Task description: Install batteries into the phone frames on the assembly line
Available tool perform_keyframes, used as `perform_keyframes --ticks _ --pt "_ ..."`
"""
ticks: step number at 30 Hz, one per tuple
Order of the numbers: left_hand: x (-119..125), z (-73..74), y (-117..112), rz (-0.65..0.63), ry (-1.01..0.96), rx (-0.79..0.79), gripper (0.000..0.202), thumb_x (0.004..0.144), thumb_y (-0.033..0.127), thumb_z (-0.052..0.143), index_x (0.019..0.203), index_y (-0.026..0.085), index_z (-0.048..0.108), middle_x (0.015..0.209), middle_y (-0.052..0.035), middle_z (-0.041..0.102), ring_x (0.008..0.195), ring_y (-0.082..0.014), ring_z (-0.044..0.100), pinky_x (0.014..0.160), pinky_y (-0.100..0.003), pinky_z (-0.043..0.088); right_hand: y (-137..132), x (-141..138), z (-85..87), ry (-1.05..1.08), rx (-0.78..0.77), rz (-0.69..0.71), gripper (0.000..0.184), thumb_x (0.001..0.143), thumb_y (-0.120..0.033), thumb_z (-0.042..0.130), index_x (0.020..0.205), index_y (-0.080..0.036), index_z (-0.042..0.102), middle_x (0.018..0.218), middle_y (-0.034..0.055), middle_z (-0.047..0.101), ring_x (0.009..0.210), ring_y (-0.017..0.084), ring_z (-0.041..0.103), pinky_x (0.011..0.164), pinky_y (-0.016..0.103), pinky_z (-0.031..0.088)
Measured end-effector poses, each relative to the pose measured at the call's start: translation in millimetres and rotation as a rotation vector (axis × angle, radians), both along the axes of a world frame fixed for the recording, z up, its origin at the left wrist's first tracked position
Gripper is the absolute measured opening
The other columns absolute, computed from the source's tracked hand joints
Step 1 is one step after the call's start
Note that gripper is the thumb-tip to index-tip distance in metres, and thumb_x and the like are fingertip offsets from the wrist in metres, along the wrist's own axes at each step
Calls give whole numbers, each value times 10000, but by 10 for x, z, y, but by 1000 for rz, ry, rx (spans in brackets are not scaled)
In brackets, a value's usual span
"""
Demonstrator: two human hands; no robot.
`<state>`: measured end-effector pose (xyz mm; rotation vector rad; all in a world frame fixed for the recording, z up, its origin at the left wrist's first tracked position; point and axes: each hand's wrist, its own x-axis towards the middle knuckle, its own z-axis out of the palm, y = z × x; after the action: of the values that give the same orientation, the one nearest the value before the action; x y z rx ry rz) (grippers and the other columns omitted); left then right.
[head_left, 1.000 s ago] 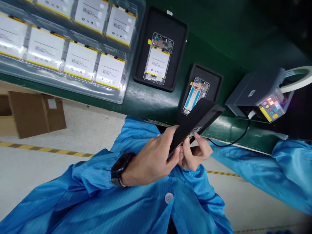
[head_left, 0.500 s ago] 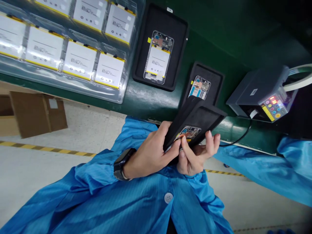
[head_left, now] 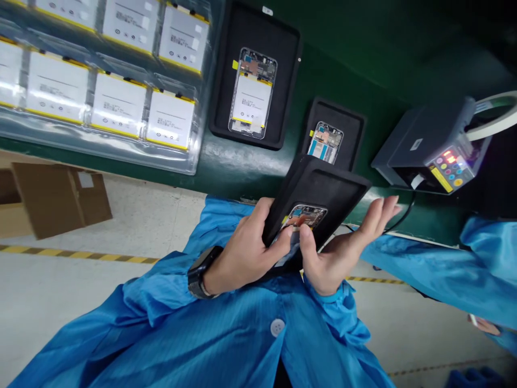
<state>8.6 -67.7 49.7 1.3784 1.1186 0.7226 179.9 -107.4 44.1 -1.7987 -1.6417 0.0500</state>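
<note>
My left hand (head_left: 254,242) is closed around the left side of a black tray (head_left: 337,188), which tilts above my lap. An opened phone (head_left: 304,216) lies in this tray, its circuit board showing at the upper end. My left thumb rests across the phone. From the other side, my right hand (head_left: 341,256) touches the phone with its thumb tip near the left thumb, its other fingers stretched out and apart. The thumbs hide part of the phone's middle, and I cannot tell whether anything small is under them.
Battery packs (head_left: 169,117) fill a clear plastic tray (head_left: 194,164) on the green table. Two more black trays (head_left: 288,81) bear an opened phone (head_left: 252,97) with a battery and another phone (head_left: 325,141). A tape dispenser (head_left: 432,145) stands right. Beside me shows another person's blue sleeve (head_left: 436,264).
My right hand has gone from pinching fingers at the phone to spread fingers, with its thumb on the phone. The held tray has shifted slightly left in view.
</note>
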Motion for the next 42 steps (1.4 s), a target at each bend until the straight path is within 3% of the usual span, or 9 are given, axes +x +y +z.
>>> perform_keyframes --ticks 3,9,18,27,37,42 --pt "2 17 7 27 19 -21 184 969 253 621 1114 218 513 928 15 659 787 -133 649 685 -250 491 51 6 73 105 -188 13 1114 924 -558 698 1716 -209 -2 1780 162 0 1643 427 -33 1259 742 100" --pt "7 20 11 53 23 -51 189 941 280 633 1075 216 514 877 19 652 737 -132 622 647 -251 474 63 12 119 225 -343 67 1085 957 -482 663 1707 -209 -71 1776 169 -75 1649 396 3 1271 703 134" --pt "14 34 44 56 20 -57 201 897 270 655 951 224 467 817 39 596 687 -112 571 618 -231 448 44 51 131 250 -380 94 1108 962 -484 660 1702 -228 -123 1781 144 -122 1648 389 -45 1273 708 114" --pt "14 19 48 54 32 -66 210 895 278 647 951 226 452 840 30 590 725 -123 578 644 -236 458 63 84 105 182 -368 121 1135 948 -544 677 1704 -233 -110 1784 140 -106 1638 410 -88 1269 734 87" --pt "27 21 48 76 40 -82 238 870 275 680 922 228 453 764 44 555 675 -118 549 598 -226 445 79 45 169 203 -395 105 1133 946 -480 696 1704 -224 -107 1787 167 -10 1652 377 38 1291 661 173" --pt "28 -5 58 86 18 -109 258 865 290 699 938 225 460 771 42 580 666 -114 573 574 -213 444 97 48 165 207 -396 119 1117 959 -505 678 1704 -248 -113 1790 139 -58 1649 388 -20 1282 679 188"
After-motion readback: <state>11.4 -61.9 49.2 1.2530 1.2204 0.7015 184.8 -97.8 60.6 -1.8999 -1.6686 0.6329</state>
